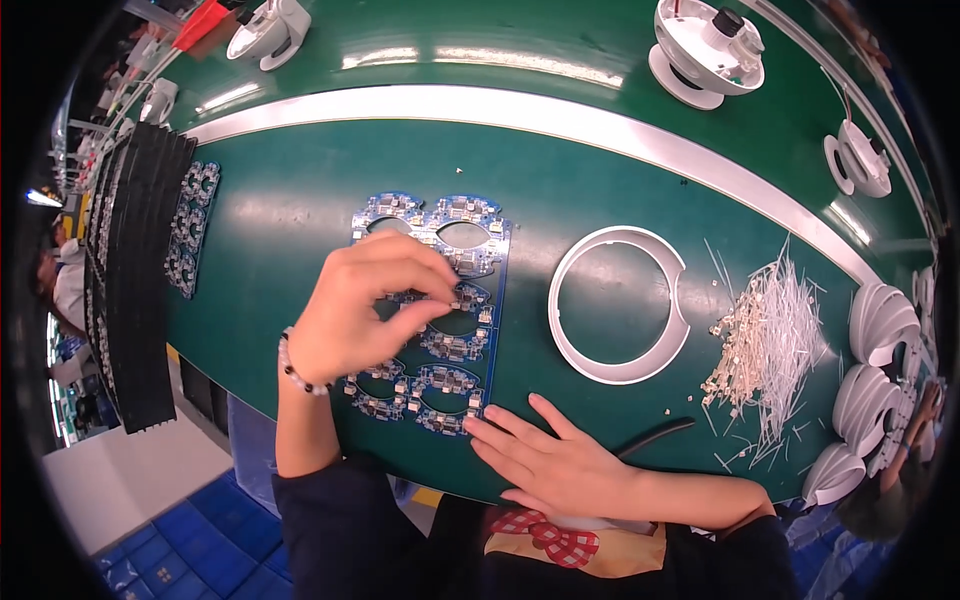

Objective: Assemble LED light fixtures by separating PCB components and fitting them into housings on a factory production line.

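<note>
A blue circuit-board panel (pixel 452 385) with several ring-like sections lies on the green table in front of me. Above its middle, my left hand (pixel 365 290) has thumb and index finger pinched together near a connector on the board. Anything between those fingertips is too small to make out. My right hand (pixel 560 465) rests flat at the panel's lower right corner, fingers stretched out and touching its edge. To the right of the panel lies a white plastic ring (pixel 620 373) with a notch in its right side.
Small beige connectors (pixel 738 355) and thin white strips (pixel 790 350) form a pile at right. A black rod-like thing (pixel 655 437) lies by my right forearm. At left stand a black rack (pixel 140 270) and another board panel (pixel 193 230). White housings (pixel 705 50) sit beyond the white rail (pixel 500 105).
</note>
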`<control>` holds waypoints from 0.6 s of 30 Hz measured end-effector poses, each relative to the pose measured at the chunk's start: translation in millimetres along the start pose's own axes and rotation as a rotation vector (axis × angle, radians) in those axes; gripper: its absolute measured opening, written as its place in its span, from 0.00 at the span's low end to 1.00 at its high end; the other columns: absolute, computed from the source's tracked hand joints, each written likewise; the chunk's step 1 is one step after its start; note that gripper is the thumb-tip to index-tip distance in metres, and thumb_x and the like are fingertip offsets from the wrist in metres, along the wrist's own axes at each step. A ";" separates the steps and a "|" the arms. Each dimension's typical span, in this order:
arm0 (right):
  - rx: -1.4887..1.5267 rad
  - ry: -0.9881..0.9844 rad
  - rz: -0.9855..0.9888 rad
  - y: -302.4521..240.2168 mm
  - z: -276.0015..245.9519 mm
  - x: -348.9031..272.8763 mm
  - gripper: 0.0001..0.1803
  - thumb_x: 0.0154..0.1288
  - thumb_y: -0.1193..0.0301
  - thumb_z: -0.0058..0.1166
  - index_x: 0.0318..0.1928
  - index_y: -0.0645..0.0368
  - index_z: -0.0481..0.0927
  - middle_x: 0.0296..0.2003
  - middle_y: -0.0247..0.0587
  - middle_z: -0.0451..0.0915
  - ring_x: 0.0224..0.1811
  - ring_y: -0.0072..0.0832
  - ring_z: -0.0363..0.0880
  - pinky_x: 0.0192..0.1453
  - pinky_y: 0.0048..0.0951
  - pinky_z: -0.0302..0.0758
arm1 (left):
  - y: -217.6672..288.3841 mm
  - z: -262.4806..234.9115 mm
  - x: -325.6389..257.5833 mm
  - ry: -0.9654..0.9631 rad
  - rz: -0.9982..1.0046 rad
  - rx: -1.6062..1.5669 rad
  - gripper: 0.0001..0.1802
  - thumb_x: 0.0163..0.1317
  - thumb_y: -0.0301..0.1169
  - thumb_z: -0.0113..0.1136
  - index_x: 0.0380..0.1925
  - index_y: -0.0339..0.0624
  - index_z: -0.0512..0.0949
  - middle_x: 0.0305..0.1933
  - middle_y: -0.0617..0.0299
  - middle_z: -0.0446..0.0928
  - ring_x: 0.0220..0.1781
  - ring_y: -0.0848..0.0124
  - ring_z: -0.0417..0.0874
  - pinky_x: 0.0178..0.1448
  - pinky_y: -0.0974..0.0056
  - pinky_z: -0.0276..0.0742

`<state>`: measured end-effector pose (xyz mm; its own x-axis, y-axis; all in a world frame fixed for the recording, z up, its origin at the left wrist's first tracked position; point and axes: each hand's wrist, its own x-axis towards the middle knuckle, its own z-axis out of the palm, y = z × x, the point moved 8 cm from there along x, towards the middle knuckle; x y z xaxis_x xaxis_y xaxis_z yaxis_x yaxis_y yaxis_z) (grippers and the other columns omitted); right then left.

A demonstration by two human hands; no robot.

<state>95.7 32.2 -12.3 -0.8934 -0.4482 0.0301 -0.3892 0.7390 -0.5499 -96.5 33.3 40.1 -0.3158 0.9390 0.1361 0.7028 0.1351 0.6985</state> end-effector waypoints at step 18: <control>0.050 -0.005 0.009 0.7 -2.6 1.3 0.28 0.60 0.58 0.50 0.58 0.59 0.70 0.67 0.44 0.56 0.70 0.34 0.51 0.70 0.48 0.48 | 2.6 8.8 -0.2 0.126 -0.100 -0.022 0.03 0.48 0.21 0.63 0.24 0.37 0.79 0.28 0.57 0.80 0.30 0.62 0.81 0.36 0.65 0.77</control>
<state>93.7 33.5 -10.4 -0.8958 -0.4439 0.0205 -0.3690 0.7172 -0.5912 -89.0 36.3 35.7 -0.4623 0.8737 0.1512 0.6501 0.2180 0.7279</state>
